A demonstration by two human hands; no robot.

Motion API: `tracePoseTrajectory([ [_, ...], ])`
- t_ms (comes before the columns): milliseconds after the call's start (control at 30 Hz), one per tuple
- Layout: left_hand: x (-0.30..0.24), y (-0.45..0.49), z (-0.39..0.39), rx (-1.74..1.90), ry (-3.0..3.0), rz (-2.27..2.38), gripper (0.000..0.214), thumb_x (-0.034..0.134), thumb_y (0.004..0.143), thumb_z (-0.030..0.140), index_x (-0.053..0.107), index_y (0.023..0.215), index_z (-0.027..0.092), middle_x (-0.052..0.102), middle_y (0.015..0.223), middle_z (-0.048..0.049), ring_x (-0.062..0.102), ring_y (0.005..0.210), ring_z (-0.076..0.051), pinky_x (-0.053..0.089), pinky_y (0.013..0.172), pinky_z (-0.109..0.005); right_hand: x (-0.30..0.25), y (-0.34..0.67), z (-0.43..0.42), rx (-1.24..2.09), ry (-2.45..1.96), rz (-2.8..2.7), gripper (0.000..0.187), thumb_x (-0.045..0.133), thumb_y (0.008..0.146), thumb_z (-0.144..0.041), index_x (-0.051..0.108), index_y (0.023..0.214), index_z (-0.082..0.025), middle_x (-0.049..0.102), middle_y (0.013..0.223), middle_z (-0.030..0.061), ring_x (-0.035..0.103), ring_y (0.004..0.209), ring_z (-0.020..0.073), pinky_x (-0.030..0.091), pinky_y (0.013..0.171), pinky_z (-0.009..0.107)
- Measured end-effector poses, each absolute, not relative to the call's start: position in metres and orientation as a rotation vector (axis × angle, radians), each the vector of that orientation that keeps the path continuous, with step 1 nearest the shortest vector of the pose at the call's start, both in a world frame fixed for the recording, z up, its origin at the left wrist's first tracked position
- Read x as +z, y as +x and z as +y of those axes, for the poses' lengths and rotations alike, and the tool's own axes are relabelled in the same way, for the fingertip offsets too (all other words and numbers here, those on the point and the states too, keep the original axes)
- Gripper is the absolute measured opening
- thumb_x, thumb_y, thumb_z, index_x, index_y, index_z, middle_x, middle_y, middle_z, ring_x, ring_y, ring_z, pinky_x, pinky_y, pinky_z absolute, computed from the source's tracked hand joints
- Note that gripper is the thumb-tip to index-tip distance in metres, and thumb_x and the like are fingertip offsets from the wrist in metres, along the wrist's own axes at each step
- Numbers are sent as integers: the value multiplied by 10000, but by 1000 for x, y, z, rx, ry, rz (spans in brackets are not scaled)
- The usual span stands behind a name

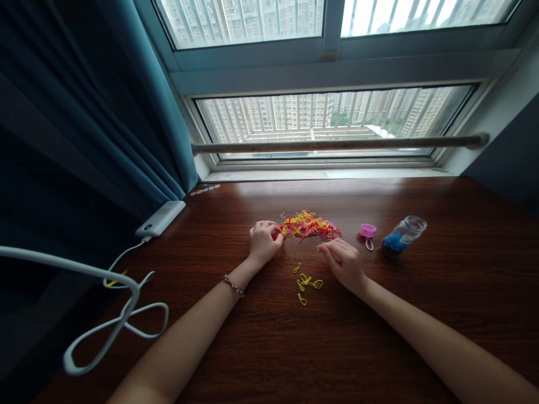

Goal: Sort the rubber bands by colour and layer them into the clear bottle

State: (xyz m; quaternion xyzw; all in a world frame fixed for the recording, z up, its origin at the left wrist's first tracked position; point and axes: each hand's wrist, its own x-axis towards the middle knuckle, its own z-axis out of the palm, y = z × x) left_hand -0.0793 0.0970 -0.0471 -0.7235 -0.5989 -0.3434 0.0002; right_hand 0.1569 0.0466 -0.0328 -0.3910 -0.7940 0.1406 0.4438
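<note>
A heap of small rubber bands, mixed red, yellow, orange and pink, lies on the brown wooden table. At its left edge is my left hand, fingers curled inward, with red bands showing between thumb and fingertips. My right hand rests just in front of the heap's right end, thumb and fingers pinched together. Whatever those fingertips may hold is too small to make out. Several yellow rubber bands lie apart from the heap, between my forearms.
Right of the heap stand a pink cap with a loop and a tilted-looking clear jar with blue contents. On the left are a white power bank, a white cable and a blue curtain. A metal rail crosses the window.
</note>
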Motion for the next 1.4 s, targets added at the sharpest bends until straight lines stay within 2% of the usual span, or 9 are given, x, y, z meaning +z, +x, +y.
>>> tracePoseTrajectory([
  [133, -47, -80, 98, -1086, -2250, -1912, 71, 591, 737, 273, 614, 713, 210, 627, 859, -42, 487, 899, -242, 372, 776, -387, -42, 164, 63, 373, -1260, -1593, 225, 441, 871, -306, 635, 858, -195, 639, 811, 57, 570, 755, 208, 444, 710, 340],
  [267, -50, -81, 101, -1064, -2325, -1890, 105, 625, 723, 323, 636, 764, 227, 621, 878, -41, 478, 913, -241, 370, 785, -388, -50, 170, 74, 386, -1405, -1480, 215, 476, 825, -297, 631, 918, -181, 641, 819, 62, 559, 719, 209, 438, 676, 336],
  [433, -49, -81, 102, -1090, -2397, -1847, 72, 628, 724, 274, 638, 684, 216, 621, 879, -39, 479, 927, -226, 376, 814, -386, -54, 171, 75, 346, -1483, -1554, 206, 484, 781, -233, 638, 913, -200, 644, 802, 55, 523, 721, 223, 421, 679, 354],
  [633, -49, -81, 102, -1172, -2365, -1826, 67, 598, 741, 216, 663, 726, 222, 628, 858, -36, 490, 915, -213, 386, 832, -389, -53, 166, 71, 167, -1397, -1834, 235, 491, 776, -156, 682, 858, -265, 659, 964, 1, 450, 815, 252, 367, 730, 397],
  [800, -49, -81, 102, -1201, -2318, -1822, 89, 588, 747, 212, 676, 745, 226, 637, 839, -33, 502, 882, -209, 398, 812, -383, -53, 165, 69, 91, -1467, -1847, 262, 473, 786, -140, 686, 891, -250, 658, 999, 0, 433, 827, 267, 362, 710, 409],
  [1000, -47, -81, 101, -1211, -2314, -1797, 58, 595, 743, 209, 651, 727, 209, 637, 824, -34, 508, 884, -206, 400, 818, -379, -54, 169, 74, 276, -1390, -1636, 281, 431, 804, -164, 660, 967, -186, 659, 976, 62, 526, 861, 245, 409, 785, 401],
  [1200, -48, -82, 101, -1232, -2315, -1792, 49, 597, 742, 204, 644, 756, 200, 645, 800, -37, 541, 849, -198, 418, 798, -359, -55, 170, 77, 615, -1317, -1392, 228, 510, 778, -259, 645, 922, -147, 668, 869, 81, 603, 721, 211, 468, 674, 332],
  [1400, -48, -82, 100, -1192, -2335, -1820, 102, 581, 760, 222, 676, 793, 204, 668, 799, -26, 573, 818, -182, 427, 785, -333, -51, 168, 74, 633, -1298, -1387, 247, 539, 785, -355, 641, 870, -146, 665, 781, 64, 594, 664, 195, 459, 631, 303],
])
